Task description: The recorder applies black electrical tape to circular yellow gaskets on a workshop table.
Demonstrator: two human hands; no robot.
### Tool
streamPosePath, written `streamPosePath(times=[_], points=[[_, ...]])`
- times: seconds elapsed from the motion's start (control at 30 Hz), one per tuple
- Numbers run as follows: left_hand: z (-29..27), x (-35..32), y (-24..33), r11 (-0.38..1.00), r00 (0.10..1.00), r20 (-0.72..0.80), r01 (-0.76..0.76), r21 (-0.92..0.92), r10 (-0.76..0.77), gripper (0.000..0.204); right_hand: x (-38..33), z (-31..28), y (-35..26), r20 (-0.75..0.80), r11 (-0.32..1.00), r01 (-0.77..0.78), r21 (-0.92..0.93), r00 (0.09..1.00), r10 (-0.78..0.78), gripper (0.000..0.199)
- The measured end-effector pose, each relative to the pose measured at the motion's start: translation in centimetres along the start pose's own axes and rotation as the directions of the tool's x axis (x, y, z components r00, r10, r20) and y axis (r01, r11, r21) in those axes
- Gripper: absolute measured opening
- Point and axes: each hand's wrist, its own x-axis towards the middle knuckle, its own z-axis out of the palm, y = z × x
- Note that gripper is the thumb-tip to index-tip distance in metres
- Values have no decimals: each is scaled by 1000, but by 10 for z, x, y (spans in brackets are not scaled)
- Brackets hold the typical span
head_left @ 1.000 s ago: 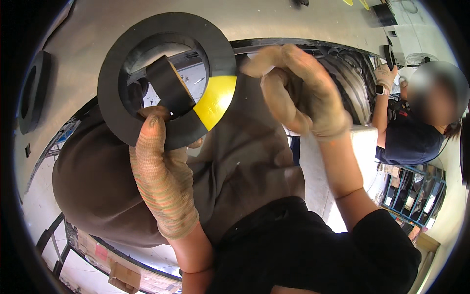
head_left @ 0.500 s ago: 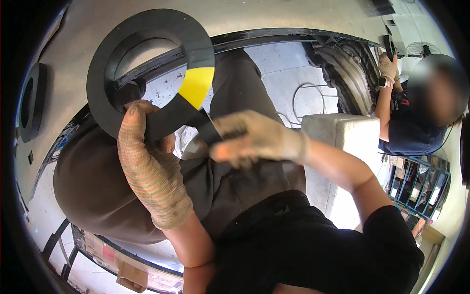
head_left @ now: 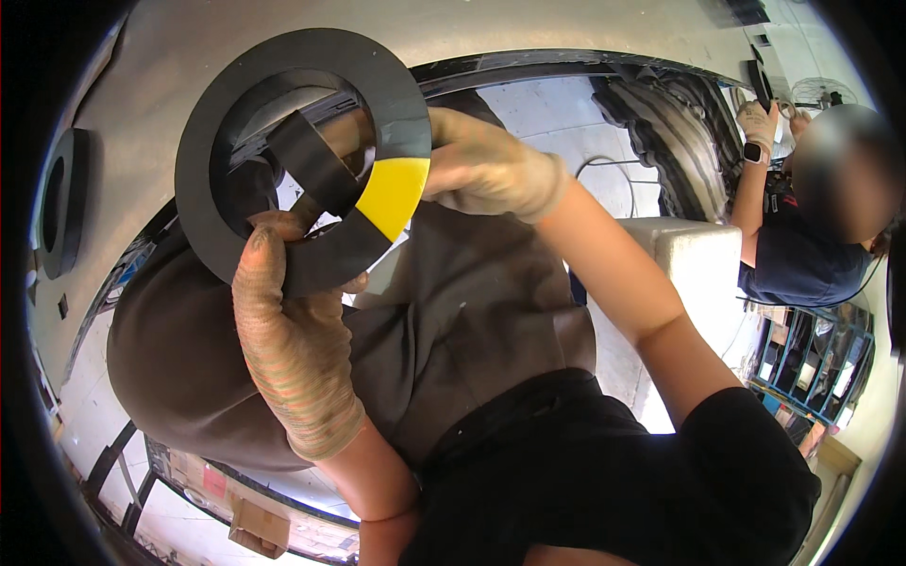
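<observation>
Ring (head_left: 401, 113), black and broad-faced, with 1 yellow segment (head_left: 394, 196) at its lower right; raised above the worker's lap, its upper part in front of the metal table (head_left: 566, 30).

Left hand (head_left: 300, 358), gloved: closed on the ring's lower rim, thumb (head_left: 260, 269) laid over the near face, the other fingers mostly hidden behind. Grip narrow, holding the ring.

Right hand (head_left: 486, 165), also gloved: at the ring's right edge, fingers reaching behind it. Part of these fingers shows through the central opening. State of this grip cannot be told — the ring hides the fingertips.

Black strip (head_left: 313, 165) seen through the opening, slanting from upper left to lower right, beside the right fingers. Whether they pinch it cannot be told.

Surroundings: a 2nd black ring (head_left: 61, 203) on the table, far left. At right, a co-worker (head_left: 802, 245) in a dark top, 1 gloved hand (head_left: 757, 124) raised near a further black ring (head_left: 760, 83). A pale block (head_left: 698, 250) sits between the 2 people; striped cloth (head_left: 689, 141) lies beyond it. Cardboard box (head_left: 260, 528) at lower left.
</observation>
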Motion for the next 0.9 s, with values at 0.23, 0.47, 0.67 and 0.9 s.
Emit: streamPosePath(times=[0.23,0.47,0.67,0.9], points=[[6,-4,-3,985,998,-56,-2,170,12,26,-10,38,-130,-247,832,-553,-45,813,527,61],[-11,3,-3,970,964,-203,-130,203,172,39,27,45,-98,-23,875,148,-461,984,-179,52],[20,10,5,991,986,-148,-64,119,82,32,-56,56,-46,-147,627,-779,-10,621,770,55],[7,5,0,990,997,-34,-68,127,73,32,12,-6,34,-48,918,-146,-370,989,138,41]])
